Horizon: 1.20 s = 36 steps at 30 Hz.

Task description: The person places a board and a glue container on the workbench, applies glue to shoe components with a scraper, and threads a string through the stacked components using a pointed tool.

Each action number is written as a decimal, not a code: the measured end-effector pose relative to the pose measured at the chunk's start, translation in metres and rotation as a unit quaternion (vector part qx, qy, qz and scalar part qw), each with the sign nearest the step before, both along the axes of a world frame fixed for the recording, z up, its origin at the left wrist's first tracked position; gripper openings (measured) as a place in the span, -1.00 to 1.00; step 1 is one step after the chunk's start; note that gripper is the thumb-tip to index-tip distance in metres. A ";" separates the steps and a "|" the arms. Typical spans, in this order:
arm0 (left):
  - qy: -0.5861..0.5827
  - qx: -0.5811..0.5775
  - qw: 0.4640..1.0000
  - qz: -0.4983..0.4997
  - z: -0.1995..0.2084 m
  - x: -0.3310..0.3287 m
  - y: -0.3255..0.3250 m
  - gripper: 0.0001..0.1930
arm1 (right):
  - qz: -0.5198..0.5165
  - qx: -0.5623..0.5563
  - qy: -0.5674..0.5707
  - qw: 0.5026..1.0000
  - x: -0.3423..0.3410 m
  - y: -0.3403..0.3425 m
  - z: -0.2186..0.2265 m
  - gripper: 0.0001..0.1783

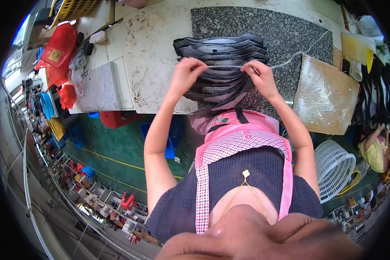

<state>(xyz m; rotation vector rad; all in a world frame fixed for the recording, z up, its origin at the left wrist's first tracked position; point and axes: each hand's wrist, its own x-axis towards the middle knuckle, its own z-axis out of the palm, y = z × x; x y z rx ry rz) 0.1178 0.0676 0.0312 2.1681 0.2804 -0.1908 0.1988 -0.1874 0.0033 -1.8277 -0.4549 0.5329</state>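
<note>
A bundle of dark grey and black, curved flat pieces (221,52) lies on the worktop in front of me, stacked in overlapping layers. My left hand (187,74) is at its left side, thumb and fingers pinched together. My right hand (261,78) is at the right side, also pinched. A thin white string (290,60) comes from the upper right to my right hand, and a pale line seems to cross the bundle between both hands. The fingertips are small in view, so the grip on the string shows only faintly.
A speckled stone slab (286,30) lies under the bundle, with a worn tan board (327,95) to its right. At the left are a grey slab (99,89) and a red plastic bag (60,50). A white basket (333,167) stands at lower right, near another person (374,154).
</note>
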 end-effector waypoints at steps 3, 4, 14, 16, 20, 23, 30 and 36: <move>-0.064 0.115 0.991 0.000 -0.002 0.015 0.017 -0.88 | -0.074 -0.026 -0.013 0.997 0.002 0.019 -0.003 -0.84; -0.101 0.184 0.978 -0.009 -0.002 0.022 0.022 -0.89 | -0.100 -0.033 -0.022 0.994 0.002 0.023 -0.007 -0.79; 0.117 0.154 0.980 -0.044 -0.013 0.055 0.031 -0.82 | -0.107 -0.168 -0.141 0.970 0.016 0.027 -0.013 -0.77; 0.145 0.206 0.965 -0.066 -0.013 0.059 0.030 -0.82 | -0.089 -0.211 -0.141 0.963 0.019 0.031 -0.014 -0.76; 0.176 0.275 0.942 -0.075 -0.005 0.066 0.026 -0.84 | -0.101 -0.230 -0.149 0.956 0.027 0.036 -0.020 -0.77; 0.138 0.324 0.933 -0.071 -0.008 0.067 0.032 -0.87 | -0.109 -0.236 -0.161 0.952 0.032 0.034 -0.020 -0.79; -0.111 0.256 0.955 -0.105 -0.019 0.080 -0.015 -0.85 | -0.108 -0.262 -0.182 0.942 0.047 0.020 -0.020 -0.78; -0.121 0.108 0.975 -0.150 -0.040 0.110 -0.079 -0.66 | -0.243 -0.065 -0.238 0.938 0.054 0.005 -0.006 -0.77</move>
